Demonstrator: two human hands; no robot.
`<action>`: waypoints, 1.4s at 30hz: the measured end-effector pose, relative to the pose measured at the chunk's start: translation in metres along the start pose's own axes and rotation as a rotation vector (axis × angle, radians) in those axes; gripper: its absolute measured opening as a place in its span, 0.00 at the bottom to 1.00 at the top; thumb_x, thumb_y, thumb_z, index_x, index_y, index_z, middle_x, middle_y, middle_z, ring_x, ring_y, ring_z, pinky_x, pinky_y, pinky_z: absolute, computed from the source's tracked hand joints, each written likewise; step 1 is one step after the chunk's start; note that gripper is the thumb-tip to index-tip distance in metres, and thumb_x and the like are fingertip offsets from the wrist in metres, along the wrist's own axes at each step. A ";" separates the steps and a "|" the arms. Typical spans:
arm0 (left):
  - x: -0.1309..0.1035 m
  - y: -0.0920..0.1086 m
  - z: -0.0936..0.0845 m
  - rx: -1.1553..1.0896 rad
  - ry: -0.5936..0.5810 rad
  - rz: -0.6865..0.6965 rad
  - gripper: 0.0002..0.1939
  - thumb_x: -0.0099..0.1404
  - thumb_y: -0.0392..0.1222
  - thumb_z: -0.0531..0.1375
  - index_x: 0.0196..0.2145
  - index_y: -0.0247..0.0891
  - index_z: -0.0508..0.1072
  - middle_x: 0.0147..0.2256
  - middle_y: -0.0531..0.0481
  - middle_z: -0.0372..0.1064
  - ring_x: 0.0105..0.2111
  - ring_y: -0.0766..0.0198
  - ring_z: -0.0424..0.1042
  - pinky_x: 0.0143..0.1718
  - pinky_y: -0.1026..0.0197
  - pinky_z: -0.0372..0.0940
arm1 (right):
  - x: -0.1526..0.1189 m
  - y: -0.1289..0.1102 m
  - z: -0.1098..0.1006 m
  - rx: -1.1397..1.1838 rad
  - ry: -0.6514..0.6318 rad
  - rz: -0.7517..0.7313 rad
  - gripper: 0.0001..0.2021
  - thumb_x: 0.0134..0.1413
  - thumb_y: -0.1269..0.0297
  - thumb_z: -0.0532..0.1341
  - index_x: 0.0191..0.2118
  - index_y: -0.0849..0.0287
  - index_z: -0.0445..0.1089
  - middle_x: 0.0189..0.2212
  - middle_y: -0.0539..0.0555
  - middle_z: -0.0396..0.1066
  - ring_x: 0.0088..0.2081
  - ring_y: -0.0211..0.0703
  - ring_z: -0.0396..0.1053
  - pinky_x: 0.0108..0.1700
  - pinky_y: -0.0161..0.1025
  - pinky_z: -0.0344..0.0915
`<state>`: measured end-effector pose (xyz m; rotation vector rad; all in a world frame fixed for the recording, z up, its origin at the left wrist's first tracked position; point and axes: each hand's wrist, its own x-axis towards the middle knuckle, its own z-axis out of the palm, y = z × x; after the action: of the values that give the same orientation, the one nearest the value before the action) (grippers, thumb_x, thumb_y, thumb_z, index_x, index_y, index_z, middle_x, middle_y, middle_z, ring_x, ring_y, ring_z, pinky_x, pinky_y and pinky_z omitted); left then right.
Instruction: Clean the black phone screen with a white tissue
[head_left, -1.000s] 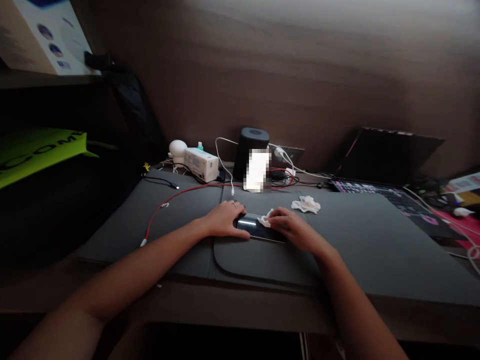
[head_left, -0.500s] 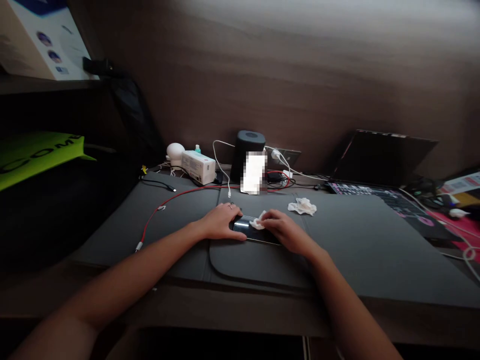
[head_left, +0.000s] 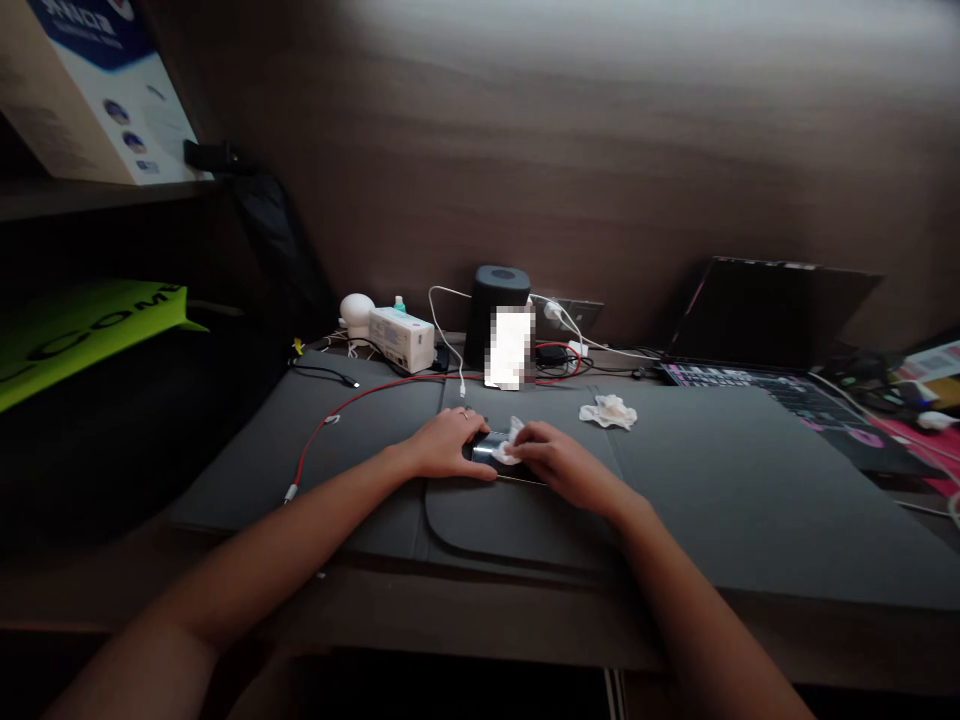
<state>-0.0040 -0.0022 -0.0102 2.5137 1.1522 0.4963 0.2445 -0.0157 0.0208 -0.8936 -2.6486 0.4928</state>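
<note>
A dark phone with a shiny screen lies flat on the grey mat. Gripping its left end is my left hand, thumb along the near edge and fingers at the far edge. My right hand pinches a white tissue against the screen and covers the phone's right part. Another crumpled tissue rests on the mat to the right, beyond my right hand.
Behind the mat stand a dark cylindrical speaker, a small white box and a white round device. A red cable curves across the left. An open laptop sits at the back right.
My right hand and its tissue have moved slightly left over the screen, towards my left hand. My left hand keeps its hold on the phone. The view has shifted a little.
</note>
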 end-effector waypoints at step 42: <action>0.001 0.000 -0.003 -0.014 -0.020 -0.001 0.31 0.54 0.66 0.66 0.45 0.38 0.69 0.41 0.45 0.70 0.42 0.52 0.69 0.42 0.55 0.62 | -0.009 0.005 -0.003 0.009 -0.021 0.305 0.11 0.63 0.55 0.56 0.32 0.55 0.65 0.30 0.52 0.71 0.31 0.42 0.67 0.33 0.36 0.59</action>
<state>-0.0046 -0.0013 -0.0077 2.5002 1.1391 0.4765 0.2554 -0.0166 0.0203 -1.3049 -2.5354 0.5863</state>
